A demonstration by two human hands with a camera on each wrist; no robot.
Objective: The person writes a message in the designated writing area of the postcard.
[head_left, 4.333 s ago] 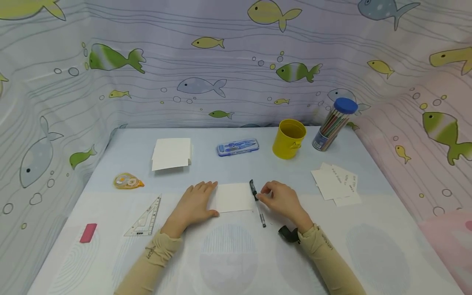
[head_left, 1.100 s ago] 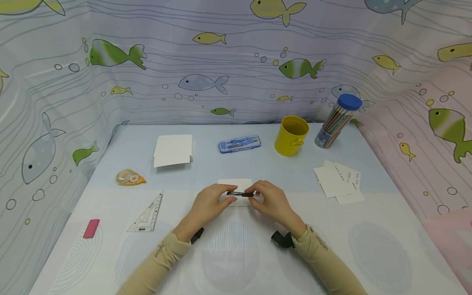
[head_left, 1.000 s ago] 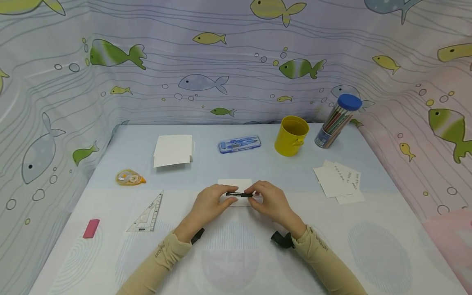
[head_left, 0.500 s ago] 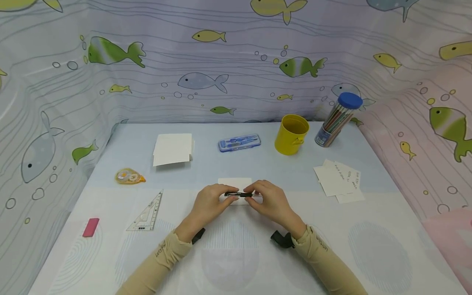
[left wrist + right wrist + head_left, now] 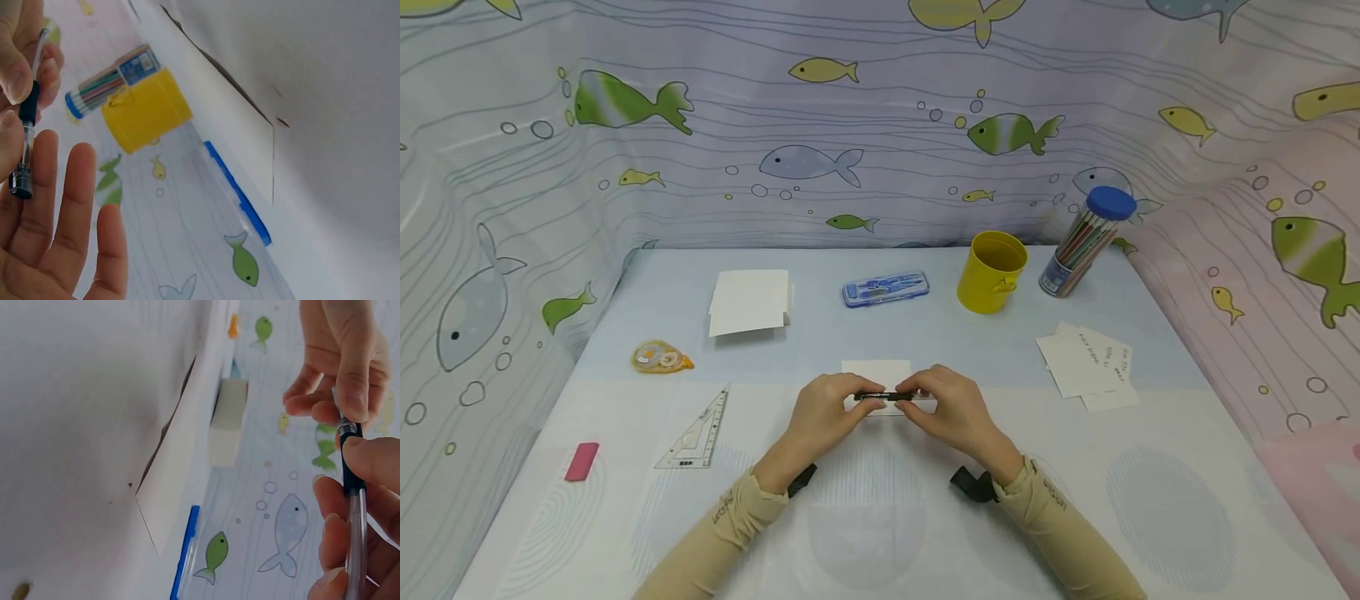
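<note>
Both hands hold a black-and-clear pen [image 5: 889, 396] level above a white sheet of paper [image 5: 877, 368]. My left hand [image 5: 822, 415] pinches the pen's left end between thumb and forefinger. Its other fingers are spread in the left wrist view, where a clear section with a dark end [image 5: 21, 187] sticks out past the thumb. My right hand [image 5: 953, 415] pinches the pen at its black grip [image 5: 352, 465], thumb on top. The clear barrel [image 5: 357, 544] runs back past the right fingers. The hands partly cover the paper in the head view.
At the back are a stack of white paper [image 5: 750, 300], a blue case [image 5: 885, 288], a yellow cup [image 5: 992, 272] and a pencil tub [image 5: 1086, 242]. Written notes [image 5: 1086, 367] lie right; a correction tape [image 5: 660, 357], set square [image 5: 698, 435] and pink eraser [image 5: 582, 462] lie left.
Earlier my left hand rested at the paper's edge and my right touched the pen on the table. The pen is now raised between both hands. Over the last second it has slid slightly left.
</note>
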